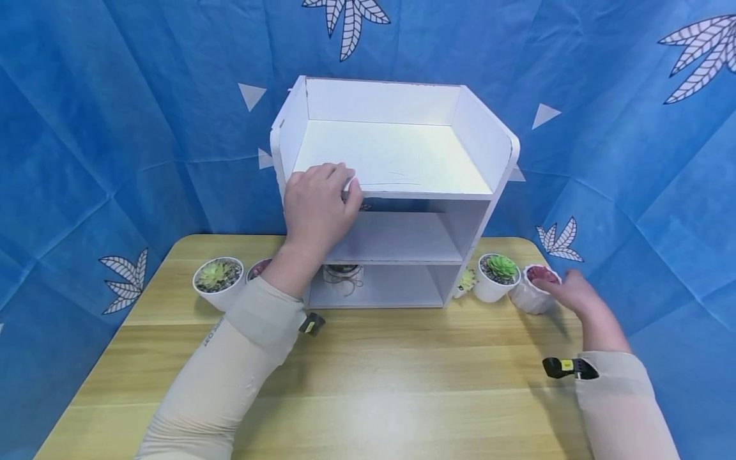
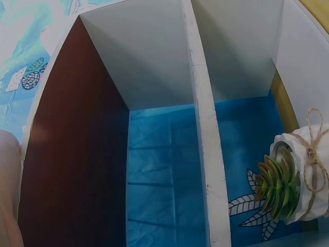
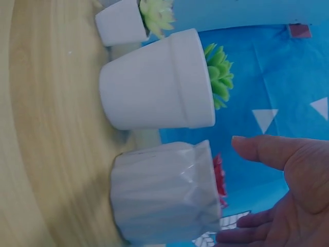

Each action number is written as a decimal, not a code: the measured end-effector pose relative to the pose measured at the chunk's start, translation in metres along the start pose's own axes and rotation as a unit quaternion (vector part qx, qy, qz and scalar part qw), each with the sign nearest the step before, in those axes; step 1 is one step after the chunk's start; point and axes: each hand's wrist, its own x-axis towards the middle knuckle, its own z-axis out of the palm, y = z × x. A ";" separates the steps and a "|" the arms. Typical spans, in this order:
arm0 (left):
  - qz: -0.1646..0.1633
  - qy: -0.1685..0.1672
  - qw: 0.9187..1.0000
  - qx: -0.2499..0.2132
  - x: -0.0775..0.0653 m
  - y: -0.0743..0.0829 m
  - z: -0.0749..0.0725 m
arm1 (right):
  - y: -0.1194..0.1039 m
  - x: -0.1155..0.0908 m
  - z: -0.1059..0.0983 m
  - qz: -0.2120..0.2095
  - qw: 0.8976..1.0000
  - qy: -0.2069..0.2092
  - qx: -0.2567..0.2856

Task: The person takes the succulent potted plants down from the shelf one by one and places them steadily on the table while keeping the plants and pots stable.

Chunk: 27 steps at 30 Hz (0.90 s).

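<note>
A white wooden shelf (image 1: 402, 160) stands on the table, with my left hand (image 1: 322, 204) gripping the front edge of its top board, left of the middle. Behind that forearm, on the bottom board, a white pot tied with twine (image 2: 311, 175) holds a green succulent (image 2: 280, 185). Over at the right my right hand (image 1: 569, 294) is at a faceted white pot (image 1: 531, 299) with a red succulent (image 1: 542, 275). In the right wrist view its thumb and fingers (image 3: 249, 234) are spread apart, just beyond the pot's rim.
Left of the faceted pot stand a smooth white pot (image 1: 490, 291) with a green succulent and a small pale succulent (image 1: 467, 279). Two more potted succulents are left of the shelf, one a white pot (image 1: 218, 295), the other partly hidden by my arm. A blue curtain (image 1: 172, 128) hangs behind.
</note>
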 end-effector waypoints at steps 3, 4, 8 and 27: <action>0.000 0.000 1.000 -0.003 0.000 0.000 0.000 | -0.005 -0.004 -0.003 -0.012 1.000 -0.005 -0.003; 0.001 0.000 1.000 -0.004 0.000 0.001 0.000 | -0.007 -0.006 -0.005 -0.020 1.000 -0.005 -0.005; 0.000 0.001 1.000 -0.005 0.000 0.001 0.000 | -0.015 -0.013 -0.009 -0.050 0.999 -0.010 -0.016; 0.000 0.004 1.000 -0.004 0.001 0.000 0.001 | -0.053 -0.038 -0.017 -0.089 0.996 0.003 -0.031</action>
